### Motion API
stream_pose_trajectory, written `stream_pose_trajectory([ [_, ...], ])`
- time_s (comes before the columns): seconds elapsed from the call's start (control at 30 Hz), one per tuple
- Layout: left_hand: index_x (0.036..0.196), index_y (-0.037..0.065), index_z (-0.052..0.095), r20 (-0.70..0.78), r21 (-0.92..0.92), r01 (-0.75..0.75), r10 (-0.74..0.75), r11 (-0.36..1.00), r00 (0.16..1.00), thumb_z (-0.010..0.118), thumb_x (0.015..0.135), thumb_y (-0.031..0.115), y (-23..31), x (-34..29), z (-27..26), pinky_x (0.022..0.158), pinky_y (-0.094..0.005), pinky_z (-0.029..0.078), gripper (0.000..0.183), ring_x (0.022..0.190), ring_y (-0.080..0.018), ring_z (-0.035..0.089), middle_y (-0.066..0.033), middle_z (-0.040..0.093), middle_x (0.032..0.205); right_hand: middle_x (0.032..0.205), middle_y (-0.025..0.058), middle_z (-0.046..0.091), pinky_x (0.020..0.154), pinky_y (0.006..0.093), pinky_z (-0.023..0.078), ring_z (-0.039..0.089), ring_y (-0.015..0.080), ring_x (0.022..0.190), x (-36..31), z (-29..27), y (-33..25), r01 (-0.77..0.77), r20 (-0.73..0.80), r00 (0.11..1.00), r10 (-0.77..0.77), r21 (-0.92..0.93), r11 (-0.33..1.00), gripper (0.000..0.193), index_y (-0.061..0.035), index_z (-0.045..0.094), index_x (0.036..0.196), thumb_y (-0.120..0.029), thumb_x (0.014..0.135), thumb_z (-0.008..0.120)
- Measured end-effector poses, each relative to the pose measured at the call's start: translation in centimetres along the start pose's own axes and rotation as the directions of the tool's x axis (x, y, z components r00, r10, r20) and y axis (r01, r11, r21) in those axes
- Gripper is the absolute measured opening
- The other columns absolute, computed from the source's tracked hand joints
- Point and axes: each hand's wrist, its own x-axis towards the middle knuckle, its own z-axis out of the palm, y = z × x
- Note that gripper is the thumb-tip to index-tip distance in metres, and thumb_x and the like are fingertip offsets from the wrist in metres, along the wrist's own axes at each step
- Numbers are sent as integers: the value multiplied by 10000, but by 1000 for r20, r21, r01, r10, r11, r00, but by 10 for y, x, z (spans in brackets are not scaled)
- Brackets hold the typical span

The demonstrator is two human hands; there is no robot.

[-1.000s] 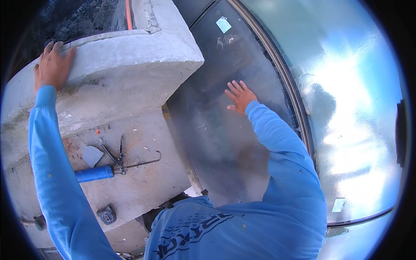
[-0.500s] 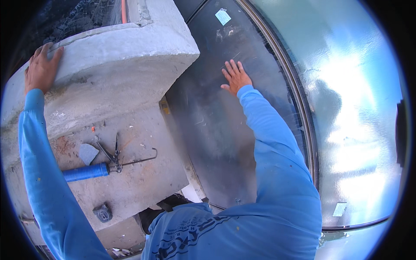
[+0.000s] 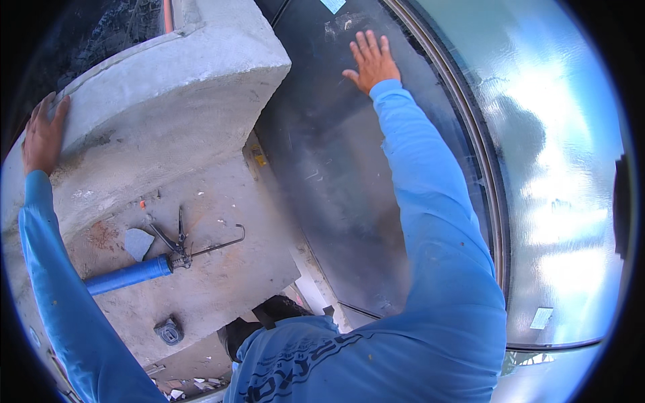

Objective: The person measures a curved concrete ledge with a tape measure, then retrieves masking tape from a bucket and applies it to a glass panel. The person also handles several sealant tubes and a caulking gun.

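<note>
My left hand (image 3: pixel 46 138) rests on the top edge of a raised concrete ledge (image 3: pixel 201 60) at the far left, its fingers over the rim. My right hand (image 3: pixel 373 64) lies flat with spread fingers against a dark glass panel (image 3: pixel 329 174); nothing is in it. Between my arms, on a lower concrete slab (image 3: pixel 235 282), lies a blue caulking gun (image 3: pixel 134 274) with its handle and hooked rod pointing right. A grey stone chip (image 3: pixel 138 244) sits beside the gun's handle. Nearer to me is a dark tape measure (image 3: pixel 168 330).
A brown metal frame (image 3: pixel 480 138) curves along the dark panel's right side. Beyond it stands a bright reflective glass pane (image 3: pixel 537 201) with a pale label (image 3: pixel 541 318). Small rubble (image 3: pixel 176 393) lies below the slab's near edge. An orange pipe (image 3: pixel 168 17) rises behind the ledge.
My right hand has moved farther up the dark panel, towards its label. My left hand stays on the ledge, now lower and farther left in view. The view has shifted slightly.
</note>
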Motion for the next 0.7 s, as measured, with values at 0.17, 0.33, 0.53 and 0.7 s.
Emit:
stream_pose_trajectory([
  [0.17,1413,214,481,29,54,47,-48,997,998,431,918,620,18,-13,-22,1143,-482,272,642,1371,-274,402,-79,444,1475,1616,80,117,1193,494,44,52,291,1490,-88,18,-43,354,110,922,-373,158,922,742,-167,205,1543,-638,970,228],
  [0.33,1412,211,484,25,63,75,-76,995,997,426,923,613,16,-15,-23,1142,-489,267,635,1379,-268,391,-75,439,1479,1618,75,108,1195,485,50,50,272,1492,-93,-6,24,218,103,968,-230,112,970,735,-164,190,1546,-624,975,239],
  [0.53,1406,193,491,74,-53,16,-12,998,997,429,934,585,3,-8,-26,1130,-472,283,616,1371,-274,395,-86,450,1467,1613,74,141,1191,490,85,73,279,1489,-7,-10,32,-112,-69,991,113,14,994,753,-158,225,1537,-644,962,242],
  [0.7,1385,155,507,158,-107,49,-32,993,987,449,933,557,22,-21,-65,1113,-479,292,608,1354,-276,407,-86,470,1444,1611,90,143,1190,489,32,71,310,1487,-52,22,-94,388,71,907,-415,245,889,729,-155,215,1540,-618,977,229],
])
